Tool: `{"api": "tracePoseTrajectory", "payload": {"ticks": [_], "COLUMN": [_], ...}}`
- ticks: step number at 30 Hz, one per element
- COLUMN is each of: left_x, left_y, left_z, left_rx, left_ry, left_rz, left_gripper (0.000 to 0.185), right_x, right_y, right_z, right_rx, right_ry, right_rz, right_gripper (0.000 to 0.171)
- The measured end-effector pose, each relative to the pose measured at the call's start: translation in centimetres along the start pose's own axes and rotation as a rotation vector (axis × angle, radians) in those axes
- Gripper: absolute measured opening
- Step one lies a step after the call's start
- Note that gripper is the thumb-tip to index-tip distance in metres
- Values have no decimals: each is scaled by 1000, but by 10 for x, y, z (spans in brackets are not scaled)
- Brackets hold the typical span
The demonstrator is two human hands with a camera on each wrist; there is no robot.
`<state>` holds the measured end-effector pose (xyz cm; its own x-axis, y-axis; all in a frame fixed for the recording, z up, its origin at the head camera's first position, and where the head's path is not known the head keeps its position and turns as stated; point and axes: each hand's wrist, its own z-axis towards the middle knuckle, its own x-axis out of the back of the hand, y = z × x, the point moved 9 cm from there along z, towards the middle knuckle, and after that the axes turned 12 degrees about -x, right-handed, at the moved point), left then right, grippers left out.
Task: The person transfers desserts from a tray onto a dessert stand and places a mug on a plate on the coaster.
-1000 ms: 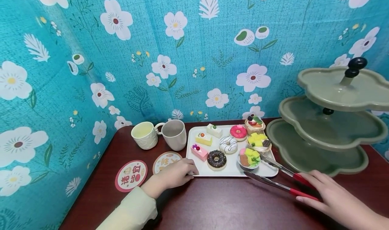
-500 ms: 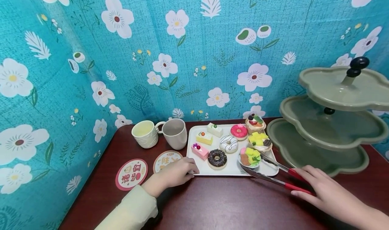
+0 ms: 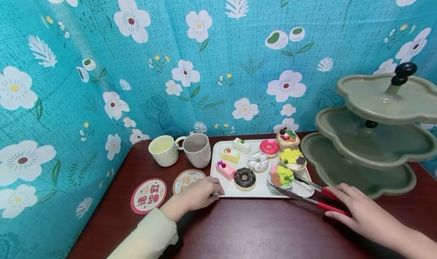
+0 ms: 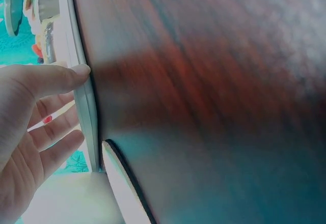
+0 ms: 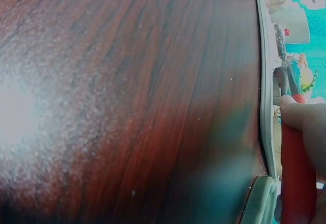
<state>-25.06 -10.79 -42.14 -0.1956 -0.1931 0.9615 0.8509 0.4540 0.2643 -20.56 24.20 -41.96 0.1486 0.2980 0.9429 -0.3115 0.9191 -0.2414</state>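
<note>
The right hand [image 3: 358, 209] grips red-handled tongs [image 3: 308, 194], their tips apart around the green fruit tart [image 3: 280, 176] at the tray's [image 3: 263, 192] near right. The left hand [image 3: 199, 192], fingers lightly curled, steadies the tray's near left corner. This looks like the pick-up step; next the tongs need squeezing onto the tart.

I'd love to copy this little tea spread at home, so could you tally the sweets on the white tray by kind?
Doughnuts: 3, pink, white striped, chocolate
Cake slices: 3, white, yellow, pink
Fruit tarts: 3, berry-topped, yellow-topped, green-topped
Total: 9 sweets on the tray
</note>
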Motion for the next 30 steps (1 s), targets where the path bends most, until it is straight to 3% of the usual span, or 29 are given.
{"api": "tracePoseTrajectory", "payload": {"ticks": [22,30], "left_x": [0,0], "left_y": [0,0], "left_z": [0,0], "left_rx": [19,29], "left_ry": [-1,-1], "left_rz": [-21,-26], "left_gripper": [14,14], "right_x": [7,6], "right_y": [-8,-11], "right_z": [-3,-4], "right_rx": [102,85], "right_ry": [91,68], "right_rz": [-3,-5], "right_gripper": [57,55]}}
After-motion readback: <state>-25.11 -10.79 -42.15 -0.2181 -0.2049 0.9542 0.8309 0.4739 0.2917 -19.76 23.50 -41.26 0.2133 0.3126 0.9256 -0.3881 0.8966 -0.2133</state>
